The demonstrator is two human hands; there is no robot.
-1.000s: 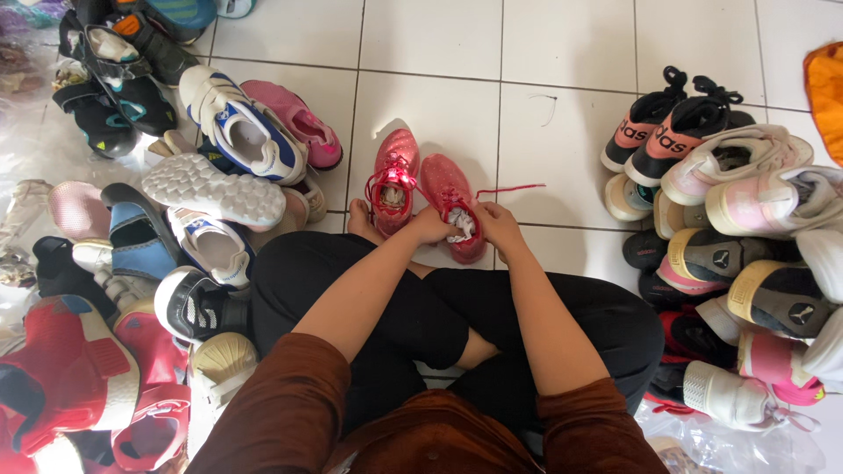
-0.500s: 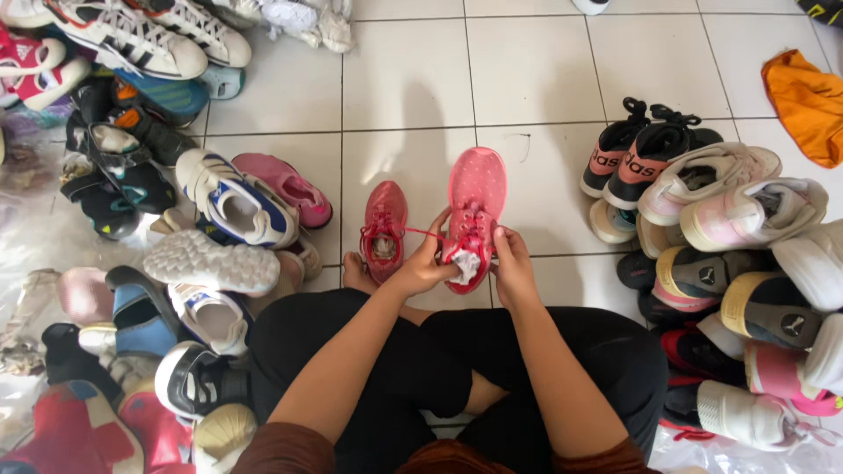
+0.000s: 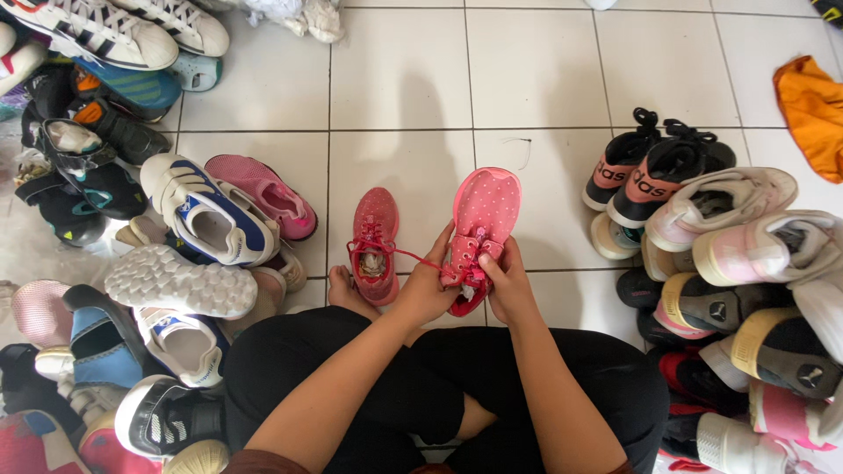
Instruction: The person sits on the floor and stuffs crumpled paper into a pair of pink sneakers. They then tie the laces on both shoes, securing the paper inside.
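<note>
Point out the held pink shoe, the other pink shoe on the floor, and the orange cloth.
Held shoe (image 3: 486,208): head view, on its dotted sole.
Floor shoe (image 3: 376,213): head view, on its toe.
Orange cloth (image 3: 810,110): head view, on its middle.

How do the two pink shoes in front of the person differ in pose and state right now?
The shoe on the floor lies flat, opening upward, untouched; the held shoe is lifted and tilted so its dotted pink sole shows. The left hand and right hand grip the held shoe at its laces, while nothing grips the shoe on the floor. A red lace runs between them. Both are small, pink-red, and look like a pair.
</note>
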